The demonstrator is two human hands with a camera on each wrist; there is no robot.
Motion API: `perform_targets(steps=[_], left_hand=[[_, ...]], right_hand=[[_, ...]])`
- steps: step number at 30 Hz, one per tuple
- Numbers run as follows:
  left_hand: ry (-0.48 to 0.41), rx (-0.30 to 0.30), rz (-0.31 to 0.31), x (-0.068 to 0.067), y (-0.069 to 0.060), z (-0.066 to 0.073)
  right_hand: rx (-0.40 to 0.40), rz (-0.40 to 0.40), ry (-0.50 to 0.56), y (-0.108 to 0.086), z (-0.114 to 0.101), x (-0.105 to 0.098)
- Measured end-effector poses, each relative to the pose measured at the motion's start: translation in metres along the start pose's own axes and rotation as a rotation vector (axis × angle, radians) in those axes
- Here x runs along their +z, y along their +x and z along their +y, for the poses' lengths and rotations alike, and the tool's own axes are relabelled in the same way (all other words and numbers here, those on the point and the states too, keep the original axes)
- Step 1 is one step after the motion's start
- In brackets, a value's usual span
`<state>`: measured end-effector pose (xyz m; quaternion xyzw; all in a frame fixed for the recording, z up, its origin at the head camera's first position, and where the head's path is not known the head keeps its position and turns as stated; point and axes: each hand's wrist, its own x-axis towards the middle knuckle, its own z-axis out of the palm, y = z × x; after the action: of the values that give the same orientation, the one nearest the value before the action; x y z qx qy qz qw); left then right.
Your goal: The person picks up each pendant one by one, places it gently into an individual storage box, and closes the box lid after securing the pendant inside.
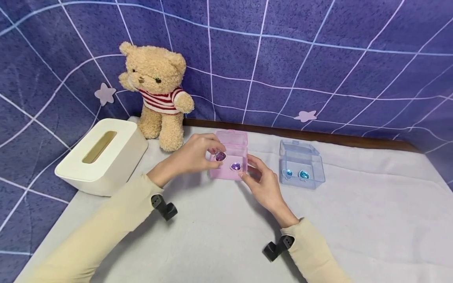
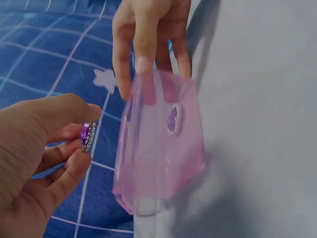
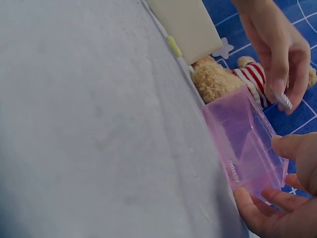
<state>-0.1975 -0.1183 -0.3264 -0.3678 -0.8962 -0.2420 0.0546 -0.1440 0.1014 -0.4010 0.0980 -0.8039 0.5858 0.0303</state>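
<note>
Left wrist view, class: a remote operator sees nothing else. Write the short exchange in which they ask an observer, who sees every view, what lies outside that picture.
Operator: I see the left hand pinching a purple gem and the right hand on the pink box. What stands to the right of that box?
Observer: A translucent blue box with two blue gems in it, in the head view.
Operator: And beyond the left hand, toward the wall?
Observer: A teddy bear in a red-and-white striped top, standing upright beside a cream tissue box.
</note>
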Motion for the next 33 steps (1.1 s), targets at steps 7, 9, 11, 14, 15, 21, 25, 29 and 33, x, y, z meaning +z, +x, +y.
perform_targets(steps=[7, 9, 11, 14, 15, 21, 25, 29, 33], left_hand=[[-0.012, -0.028, -0.086, 0.014, 0.017, -0.017], [-0.009, -0.014, -0.111, 0.016, 0.018, -0.02], [0.014, 0.006, -0.135, 0.019, 0.02, -0.022], [0.054, 0.039, -0.166, 0.021, 0.022, -0.022], [0.07, 0.046, -0.176, 0.022, 0.022, -0.022], [0.108, 0.042, -0.217, 0.023, 0.024, -0.02], [0.095, 0.031, -0.227, 0.023, 0.024, -0.017], [0.098, 0.023, -0.22, 0.024, 0.023, -0.017], [0.097, 0.026, -0.213, 0.025, 0.023, -0.017]], right_hand=[[-0.01, 0.004, 0.009, -0.001, -0.001, 0.001], [-0.015, 0.0, 0.007, -0.001, -0.001, 0.001], [-0.012, -0.004, 0.002, -0.001, -0.001, 0.002], [-0.003, 0.0, -0.005, 0.0, -0.002, 0.002], [-0.002, 0.001, -0.007, 0.0, -0.002, 0.002], [-0.001, -0.006, 0.002, 0.001, -0.001, 0.002], [0.01, -0.007, -0.005, 0.001, 0.0, 0.002], [0.011, -0.009, -0.009, 0.001, 0.0, 0.001], [0.009, -0.007, -0.015, 0.0, 0.001, 0.0]])
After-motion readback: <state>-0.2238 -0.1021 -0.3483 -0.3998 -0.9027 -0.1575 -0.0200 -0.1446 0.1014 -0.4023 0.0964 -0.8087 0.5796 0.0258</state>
